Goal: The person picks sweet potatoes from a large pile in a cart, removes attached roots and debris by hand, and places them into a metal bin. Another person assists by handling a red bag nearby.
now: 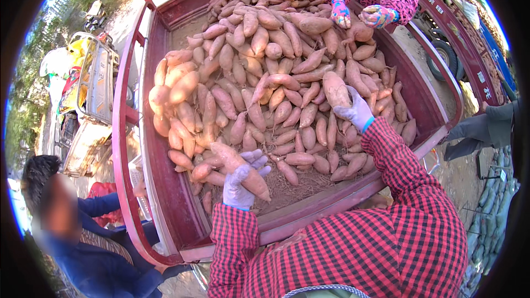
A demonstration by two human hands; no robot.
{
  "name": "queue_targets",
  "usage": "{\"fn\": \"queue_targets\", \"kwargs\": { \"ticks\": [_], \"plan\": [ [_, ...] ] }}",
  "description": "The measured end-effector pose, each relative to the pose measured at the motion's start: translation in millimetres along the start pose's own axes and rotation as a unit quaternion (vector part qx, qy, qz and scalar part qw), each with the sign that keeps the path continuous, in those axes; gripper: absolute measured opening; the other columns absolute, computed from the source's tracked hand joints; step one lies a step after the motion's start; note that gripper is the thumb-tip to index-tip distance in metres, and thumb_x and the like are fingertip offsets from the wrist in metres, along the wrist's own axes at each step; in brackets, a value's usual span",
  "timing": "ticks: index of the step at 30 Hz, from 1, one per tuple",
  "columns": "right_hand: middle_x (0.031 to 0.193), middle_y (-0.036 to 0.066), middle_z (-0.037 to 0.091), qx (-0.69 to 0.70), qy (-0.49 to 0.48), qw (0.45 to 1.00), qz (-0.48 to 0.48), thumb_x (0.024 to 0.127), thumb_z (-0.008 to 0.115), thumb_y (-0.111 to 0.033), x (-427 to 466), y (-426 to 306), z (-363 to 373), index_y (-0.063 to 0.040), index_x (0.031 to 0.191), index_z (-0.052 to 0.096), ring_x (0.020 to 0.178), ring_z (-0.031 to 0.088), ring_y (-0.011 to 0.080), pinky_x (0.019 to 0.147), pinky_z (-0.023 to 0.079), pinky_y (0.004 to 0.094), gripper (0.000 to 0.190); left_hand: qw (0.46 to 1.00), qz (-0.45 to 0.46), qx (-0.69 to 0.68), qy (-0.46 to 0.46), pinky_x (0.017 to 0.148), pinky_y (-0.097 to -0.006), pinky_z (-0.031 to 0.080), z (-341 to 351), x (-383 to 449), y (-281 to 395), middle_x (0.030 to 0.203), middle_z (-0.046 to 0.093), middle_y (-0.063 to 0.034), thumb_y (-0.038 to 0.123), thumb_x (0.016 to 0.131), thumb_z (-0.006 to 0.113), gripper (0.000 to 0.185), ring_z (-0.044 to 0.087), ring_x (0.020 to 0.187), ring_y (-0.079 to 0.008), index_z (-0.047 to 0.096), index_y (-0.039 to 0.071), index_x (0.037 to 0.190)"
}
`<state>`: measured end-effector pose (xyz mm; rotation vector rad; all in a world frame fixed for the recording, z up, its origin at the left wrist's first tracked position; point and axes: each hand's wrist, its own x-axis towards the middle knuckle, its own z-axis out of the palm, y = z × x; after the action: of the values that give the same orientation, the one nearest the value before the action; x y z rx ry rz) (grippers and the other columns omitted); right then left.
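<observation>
Before me a large heap of sweet potatoes (285,116) lies in a red metal cargo bed. My left hand (244,182), in a pale glove, grips a big elongated sweet potato (236,163), its thumb across the top and its fingers beyond it. Farther right and up, my right hand (357,109), gloved too, has its thumb and fingers round the lower end of a thick sweet potato (336,89) at the heap's surface. Smaller sweet potatoes and loose thin roots (290,192) lie between my hands and the near wall of the bed.
The bed's near wall (323,211) runs in front of me; a curved red side rail (120,132) stands at left. Across the heap, a person's patterned gloves (379,16) are over the potatoes. Another person (107,231) in blue stands beside the left rail.
</observation>
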<state>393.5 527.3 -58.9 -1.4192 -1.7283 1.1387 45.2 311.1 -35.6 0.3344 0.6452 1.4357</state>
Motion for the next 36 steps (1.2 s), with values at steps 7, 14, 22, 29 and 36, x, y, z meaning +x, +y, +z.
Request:
{"fn": "queue_targets", "kwargs": {
  "ticks": [7,14,22,29,36],
  "plan": [
    [0.142,0.014,0.045,0.387,-0.257,0.885,-0.026,0.077,0.081,-0.042,-120.1,-137.3,89.1,0.001,0.149,0.028,0.131,0.045,0.022,0.11,0.036,0.0364,0.099,0.997,-0.03,-0.067,-0.014,0.109,-0.0666,0.031,54.5,-27.5,-1.5,0.157,0.024,-0.0207,0.05,0.067,0.079,0.095,0.029,0.142,-0.0424,0.037,0.014,0.144],
    [0.139,0.025,0.046,0.108,-0.361,0.888,-0.262,0.081,0.071,-0.057,-172.4,-183.7,126.8,0.003,0.148,0.027,0.133,0.043,0.0367,0.111,0.034,0.0452,0.101,0.934,0.346,0.068,0.064,0.103,-0.0376,0.042,71.9,-113.6,9.0,0.13,0.049,-0.0089,0.05,0.089,0.058,0.066,0.049,0.122,-0.0251,0.042,0.012,0.14],
    [0.141,0.029,0.041,0.095,-0.464,0.793,-0.384,0.085,0.07,-0.049,-207.5,-202.2,180.5,-0.004,0.149,0.033,0.133,0.039,0.0453,0.112,0.032,0.0506,0.087,0.828,0.483,0.182,0.22,0.106,-0.0383,0.038,72.8,-274.2,43.1,0.13,0.051,-0.0098,0.04,0.076,0.069,0.063,0.048,0.124,-0.0255,0.052,0.009,0.128],
    [0.131,0.025,0.05,-0.089,-0.371,0.835,-0.397,0.082,0.073,-0.025,-210.0,-166.7,183.1,-0.002,0.139,0.046,0.124,0.048,0.042,0.106,0.039,0.0473,0.067,0.762,0.469,0.306,0.325,0.109,-0.0389,0.036,54.8,-386.5,74.5,0.13,0.053,-0.0106,0.032,0.066,0.078,0.061,0.047,0.126,-0.0259,0.061,0.007,0.118],
    [0.131,0.022,0.053,-0.191,-0.371,0.813,-0.406,0.079,0.074,-0.022,-217.3,-156.2,199.5,-0.004,0.139,0.048,0.123,0.05,0.0395,0.106,0.04,0.0457,0.067,0.682,0.344,0.541,0.351,0.111,-0.0395,0.033,-30.7,-415.1,115.2,0.13,0.055,-0.0114,0.023,0.055,0.088,0.059,0.047,0.128,-0.0263,0.069,0.005,0.108]
  ]
}}
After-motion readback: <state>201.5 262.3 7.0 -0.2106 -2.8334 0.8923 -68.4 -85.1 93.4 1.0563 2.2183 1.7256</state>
